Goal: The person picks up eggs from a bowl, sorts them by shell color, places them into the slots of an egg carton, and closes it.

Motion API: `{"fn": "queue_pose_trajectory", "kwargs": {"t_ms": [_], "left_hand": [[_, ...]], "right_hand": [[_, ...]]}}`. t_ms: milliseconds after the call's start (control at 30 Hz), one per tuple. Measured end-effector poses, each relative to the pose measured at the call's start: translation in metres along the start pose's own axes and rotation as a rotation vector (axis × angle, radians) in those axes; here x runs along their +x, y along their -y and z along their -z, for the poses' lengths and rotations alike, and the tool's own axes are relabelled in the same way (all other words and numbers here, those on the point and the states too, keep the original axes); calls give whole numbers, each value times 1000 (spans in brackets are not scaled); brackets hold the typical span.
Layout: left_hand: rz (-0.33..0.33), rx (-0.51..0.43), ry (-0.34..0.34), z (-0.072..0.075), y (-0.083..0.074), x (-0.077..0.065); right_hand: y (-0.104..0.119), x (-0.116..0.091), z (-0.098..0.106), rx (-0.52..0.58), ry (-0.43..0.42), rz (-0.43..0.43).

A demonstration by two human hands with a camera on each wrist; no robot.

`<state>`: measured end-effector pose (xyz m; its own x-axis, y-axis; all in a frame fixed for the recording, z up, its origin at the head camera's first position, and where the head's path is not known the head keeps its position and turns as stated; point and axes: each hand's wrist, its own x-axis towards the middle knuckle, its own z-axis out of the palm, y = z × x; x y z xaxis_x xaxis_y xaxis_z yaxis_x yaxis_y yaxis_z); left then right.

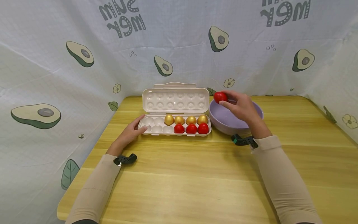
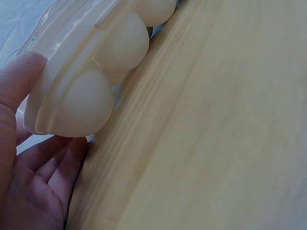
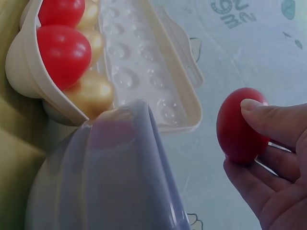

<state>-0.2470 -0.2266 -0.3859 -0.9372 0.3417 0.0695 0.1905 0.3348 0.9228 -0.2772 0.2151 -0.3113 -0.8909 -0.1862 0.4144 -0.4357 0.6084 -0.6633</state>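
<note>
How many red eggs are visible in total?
4. Three red eggs sit in the near row of the egg carton; a fourth red egg is held by the right hand above the purple bowl.

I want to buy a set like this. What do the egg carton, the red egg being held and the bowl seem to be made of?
Egg carton: looks like moulded cream plastic, smooth and slightly translucent in its lid. Red egg in the right hand: probably glossy plastic, with a soft highlight. Bowl: apparently lilac plastic, matte and evenly coloured.

The head view looks forward and down over the counter (image 1: 195, 174); the left wrist view sits low, close against the egg tray (image 2: 81, 91); the right wrist view looks closely across the bowl (image 3: 115, 177) at that tray.
</note>
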Motion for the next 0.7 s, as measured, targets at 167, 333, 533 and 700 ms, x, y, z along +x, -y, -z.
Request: {"fn": "queue_pose_trajectory", "kwargs": {"t_ms": [167, 333, 533, 700], "left_hand": [[-6, -3, 7, 0, -1, 0], [-12, 0, 11, -1, -1, 1], [7, -4, -5, 0, 9, 5], [-7, 31, -17, 3, 26, 11]], "right_hand": [[4, 0, -3, 34, -10, 11], [6, 1, -5, 85, -6, 15], [11, 1, -6, 163, -29, -5], [19, 3, -12, 225, -21, 34]]}}
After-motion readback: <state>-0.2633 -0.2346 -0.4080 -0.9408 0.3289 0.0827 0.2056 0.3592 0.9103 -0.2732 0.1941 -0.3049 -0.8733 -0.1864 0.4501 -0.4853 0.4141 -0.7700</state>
